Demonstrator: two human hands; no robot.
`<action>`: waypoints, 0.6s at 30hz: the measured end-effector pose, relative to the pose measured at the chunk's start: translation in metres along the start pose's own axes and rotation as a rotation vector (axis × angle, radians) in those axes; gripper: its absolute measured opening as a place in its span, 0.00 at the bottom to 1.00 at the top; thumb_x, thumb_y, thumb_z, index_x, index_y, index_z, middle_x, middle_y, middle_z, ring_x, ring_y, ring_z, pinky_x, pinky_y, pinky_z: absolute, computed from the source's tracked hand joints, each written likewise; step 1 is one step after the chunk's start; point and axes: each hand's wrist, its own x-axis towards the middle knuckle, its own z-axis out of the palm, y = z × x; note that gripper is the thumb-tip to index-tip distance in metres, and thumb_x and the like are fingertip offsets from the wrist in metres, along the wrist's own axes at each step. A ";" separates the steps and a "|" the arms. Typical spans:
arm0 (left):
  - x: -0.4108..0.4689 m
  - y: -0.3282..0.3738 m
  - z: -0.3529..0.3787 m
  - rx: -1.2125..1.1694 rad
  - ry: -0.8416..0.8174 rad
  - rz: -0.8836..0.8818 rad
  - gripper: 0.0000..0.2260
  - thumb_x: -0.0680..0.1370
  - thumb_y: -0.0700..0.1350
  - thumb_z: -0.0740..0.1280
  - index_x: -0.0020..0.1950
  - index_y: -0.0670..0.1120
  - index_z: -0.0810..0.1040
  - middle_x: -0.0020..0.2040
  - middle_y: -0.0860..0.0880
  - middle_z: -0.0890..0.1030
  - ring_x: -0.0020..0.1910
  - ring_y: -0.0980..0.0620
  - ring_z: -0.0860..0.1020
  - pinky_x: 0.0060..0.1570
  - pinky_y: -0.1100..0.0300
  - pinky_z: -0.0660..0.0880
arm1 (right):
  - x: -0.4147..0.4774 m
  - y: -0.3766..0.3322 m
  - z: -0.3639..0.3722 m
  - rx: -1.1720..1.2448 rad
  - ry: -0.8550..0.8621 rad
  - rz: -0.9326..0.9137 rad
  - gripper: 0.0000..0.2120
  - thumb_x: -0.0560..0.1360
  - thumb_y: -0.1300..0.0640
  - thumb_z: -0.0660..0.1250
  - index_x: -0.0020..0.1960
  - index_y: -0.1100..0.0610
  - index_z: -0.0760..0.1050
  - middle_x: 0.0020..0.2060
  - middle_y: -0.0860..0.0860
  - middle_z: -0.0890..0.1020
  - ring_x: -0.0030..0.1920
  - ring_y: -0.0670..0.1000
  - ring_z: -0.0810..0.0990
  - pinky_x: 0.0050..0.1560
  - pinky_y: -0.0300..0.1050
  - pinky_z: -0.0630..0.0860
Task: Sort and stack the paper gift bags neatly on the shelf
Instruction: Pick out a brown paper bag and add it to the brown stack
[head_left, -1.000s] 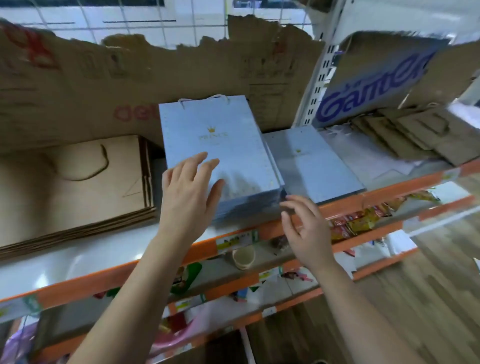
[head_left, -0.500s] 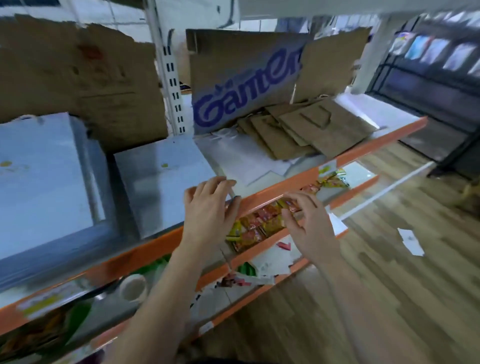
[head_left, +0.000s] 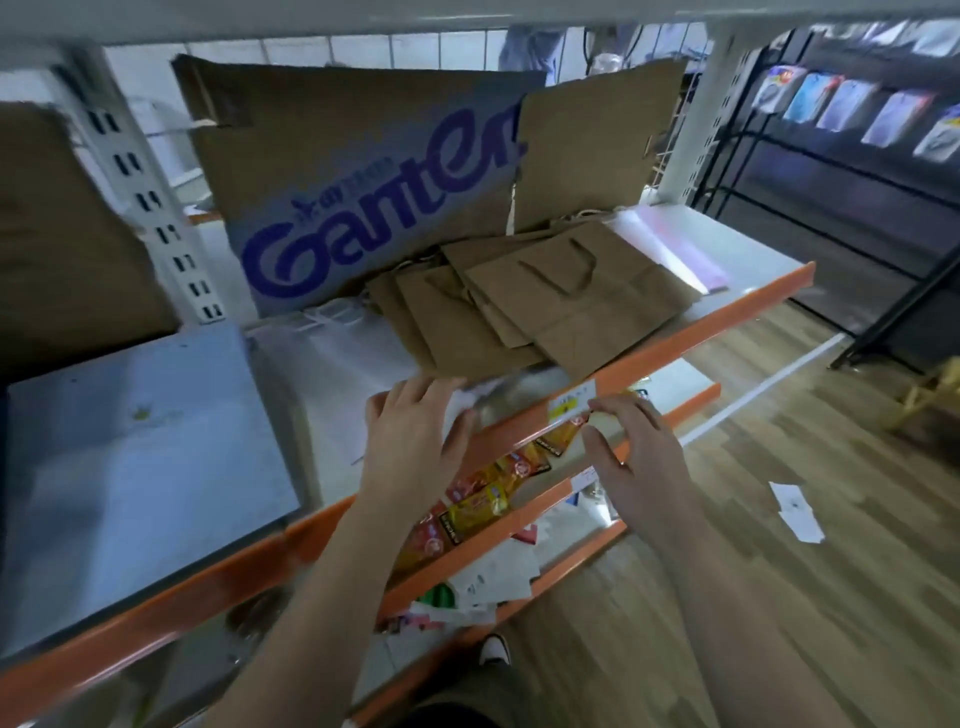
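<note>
Both your hands are up at the shelf's front edge, and nothing is gripped!

Your left hand (head_left: 415, 431) lies flat, fingers straight, on the white bags (head_left: 332, 358), just below the untidy fan of brown paper bags (head_left: 545, 301). Your right hand (head_left: 631, 452) hovers loose and spread before the orange shelf (head_left: 701, 335) edge, beside the price label (head_left: 571, 402), holding nothing. A pale blue stack (head_left: 140, 457) lies flat at far left.

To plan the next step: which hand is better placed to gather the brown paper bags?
Probably the left hand: it is over the shelf, close to the brown paper bags. The right hand hangs before its edge.
</note>
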 end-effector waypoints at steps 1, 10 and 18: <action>0.014 0.004 0.007 -0.011 0.000 -0.004 0.16 0.78 0.55 0.58 0.62 0.51 0.76 0.59 0.51 0.79 0.59 0.48 0.75 0.57 0.51 0.65 | 0.012 0.009 -0.006 -0.004 0.009 0.007 0.12 0.78 0.55 0.65 0.61 0.55 0.76 0.58 0.48 0.77 0.60 0.48 0.74 0.60 0.43 0.69; 0.112 0.027 0.048 -0.018 0.005 -0.115 0.13 0.79 0.50 0.64 0.63 0.49 0.75 0.60 0.48 0.78 0.61 0.45 0.74 0.60 0.43 0.66 | 0.114 0.082 -0.041 -0.100 -0.025 0.095 0.13 0.77 0.53 0.67 0.60 0.54 0.78 0.59 0.50 0.78 0.42 0.52 0.76 0.46 0.41 0.67; 0.139 0.045 0.062 0.041 0.014 -0.302 0.16 0.80 0.51 0.62 0.67 0.50 0.72 0.65 0.48 0.74 0.67 0.46 0.70 0.67 0.40 0.62 | 0.216 0.137 -0.044 -0.221 -0.184 0.040 0.22 0.75 0.49 0.68 0.64 0.60 0.76 0.61 0.58 0.77 0.58 0.60 0.77 0.54 0.47 0.73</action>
